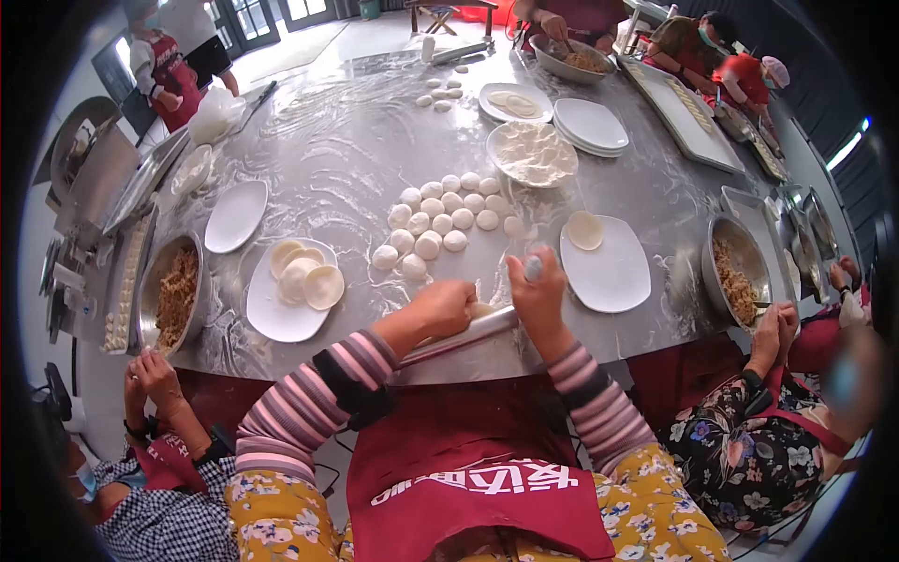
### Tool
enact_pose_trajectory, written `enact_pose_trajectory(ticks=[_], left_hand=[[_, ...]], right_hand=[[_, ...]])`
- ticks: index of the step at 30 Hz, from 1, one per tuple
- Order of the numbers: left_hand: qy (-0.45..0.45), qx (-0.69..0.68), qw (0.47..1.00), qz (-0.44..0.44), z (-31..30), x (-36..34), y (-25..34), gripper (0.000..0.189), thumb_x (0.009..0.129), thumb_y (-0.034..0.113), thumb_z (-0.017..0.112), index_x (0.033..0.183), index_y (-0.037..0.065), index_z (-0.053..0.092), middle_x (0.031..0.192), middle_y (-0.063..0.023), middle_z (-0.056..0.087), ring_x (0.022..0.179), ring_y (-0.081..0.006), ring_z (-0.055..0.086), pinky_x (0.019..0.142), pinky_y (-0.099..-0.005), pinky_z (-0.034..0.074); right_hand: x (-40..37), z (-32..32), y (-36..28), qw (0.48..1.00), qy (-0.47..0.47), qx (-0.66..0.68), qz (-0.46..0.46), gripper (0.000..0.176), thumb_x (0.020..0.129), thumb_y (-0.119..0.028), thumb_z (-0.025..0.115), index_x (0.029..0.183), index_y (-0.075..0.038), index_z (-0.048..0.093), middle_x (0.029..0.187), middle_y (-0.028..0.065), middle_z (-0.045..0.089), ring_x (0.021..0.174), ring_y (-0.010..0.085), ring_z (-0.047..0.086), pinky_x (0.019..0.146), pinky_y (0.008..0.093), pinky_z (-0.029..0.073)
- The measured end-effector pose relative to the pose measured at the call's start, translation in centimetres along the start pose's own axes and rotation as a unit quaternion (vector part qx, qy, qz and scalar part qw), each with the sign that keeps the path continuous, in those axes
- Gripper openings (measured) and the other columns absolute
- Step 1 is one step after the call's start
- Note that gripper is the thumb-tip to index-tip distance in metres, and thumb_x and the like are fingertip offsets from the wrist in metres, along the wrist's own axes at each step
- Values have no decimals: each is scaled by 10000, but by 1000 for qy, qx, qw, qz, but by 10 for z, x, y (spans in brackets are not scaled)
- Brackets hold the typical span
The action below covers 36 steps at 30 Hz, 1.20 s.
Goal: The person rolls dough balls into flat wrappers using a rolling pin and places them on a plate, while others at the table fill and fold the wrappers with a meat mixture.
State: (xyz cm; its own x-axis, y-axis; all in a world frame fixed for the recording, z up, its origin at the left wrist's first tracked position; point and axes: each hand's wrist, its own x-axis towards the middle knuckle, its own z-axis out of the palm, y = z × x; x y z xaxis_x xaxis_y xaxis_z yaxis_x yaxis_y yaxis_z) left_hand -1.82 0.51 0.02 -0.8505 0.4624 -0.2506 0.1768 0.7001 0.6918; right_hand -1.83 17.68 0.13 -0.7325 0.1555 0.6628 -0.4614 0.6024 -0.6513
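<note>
My left hand (448, 307) is curled closed low at the table's front edge, with a bit of pale dough wrapper (483, 310) showing beside its fingers. Just to the right, my right hand (540, 286) grips a rolling pin, whose grey rounded end (533, 269) sticks up between thumb and fingers. A pale, straight-edged strip (492, 325) runs slantwise beneath both hands. Beyond them lies a cluster of floured dough pieces (443, 223). Flat round wrappers (324, 288) overlap on the plate (272, 322) at left, and a single wrapper (585, 230) rests on the right plate (613, 276).
Past the dough pieces stands a plate of flour (532, 155), near stacked white plates (590, 126). Bowls of filling flank me at left (198, 309) and right (709, 272), each with a person's hands close by. More people stand around the far side of the floury metal table (328, 131).
</note>
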Motion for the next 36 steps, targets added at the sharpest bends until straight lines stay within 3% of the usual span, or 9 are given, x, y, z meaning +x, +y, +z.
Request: enact_pose_trajectory(ticks=[2,7,9,15,24,27,29,33,36], left_hand=[[28,29,999,-6,-5,6,6,154,748,128,584,825,-4,606,778,-195,623,718,-331,610,639,-395,462],[-4,-8,1000,11,-10,-13,0,107,742,92,571,791,13,623,769,-199,629,747,-332,618,661,-406,468],[-16,-125,991,-34,-4,-17,-6,129,771,105,569,817,-11,601,749,-191,622,708,-318,613,640,-390,464],[73,-8,997,4,2,3,8,128,792,106,560,818,-14,595,752,-205,619,714,-314,614,640,-386,461],[-30,-76,997,-6,0,-16,0,130,767,97,564,818,-21,580,745,-210,610,708,-293,607,638,-377,454],[20,4,999,45,9,-1,0,132,781,98,559,834,-21,579,747,-205,609,701,-283,601,642,-382,453],[66,-41,996,37,4,6,6,129,794,98,554,832,-22,581,736,-199,606,685,-262,590,642,-387,451],[-10,-42,999,28,-4,-1,1,114,797,81,554,812,-30,574,713,-181,603,652,-236,568,604,-372,441],[-9,-72,997,24,-10,-13,0,111,798,76,554,824,-30,572,715,-169,604,660,-229,569,604,-362,441]], right_hand=[[11,11,-2,997,-46,60,29,230,733,-84,697,815,-38,487,637,180,533,580,395,540,491,416,413],[-24,-30,-11,1000,-14,13,-6,214,726,-46,693,790,-41,488,624,157,532,550,366,545,493,398,426],[-33,-44,-20,997,-25,47,47,210,723,-30,690,775,-42,486,616,148,529,534,351,545,488,381,432],[9,14,4,999,-7,38,-18,255,724,-63,703,835,-47,474,612,161,521,541,396,531,470,427,401],[-29,-31,-12,998,-12,36,40,243,719,-41,707,801,-35,478,619,156,526,550,364,545,473,387,419],[1,2,-1,1000,-3,10,-18,223,739,-77,691,818,-46,485,644,186,551,587,386,561,482,412,420],[9,12,-1,997,-40,62,38,227,738,-76,688,828,-46,482,646,190,549,589,399,555,486,423,417],[-13,-21,-8,1000,-13,-1,-14,231,726,-62,699,800,-44,481,626,170,536,557,385,542,483,409,415],[-33,-40,-16,999,-19,23,38,233,720,-58,704,785,-43,481,625,163,535,547,377,538,482,405,419]])
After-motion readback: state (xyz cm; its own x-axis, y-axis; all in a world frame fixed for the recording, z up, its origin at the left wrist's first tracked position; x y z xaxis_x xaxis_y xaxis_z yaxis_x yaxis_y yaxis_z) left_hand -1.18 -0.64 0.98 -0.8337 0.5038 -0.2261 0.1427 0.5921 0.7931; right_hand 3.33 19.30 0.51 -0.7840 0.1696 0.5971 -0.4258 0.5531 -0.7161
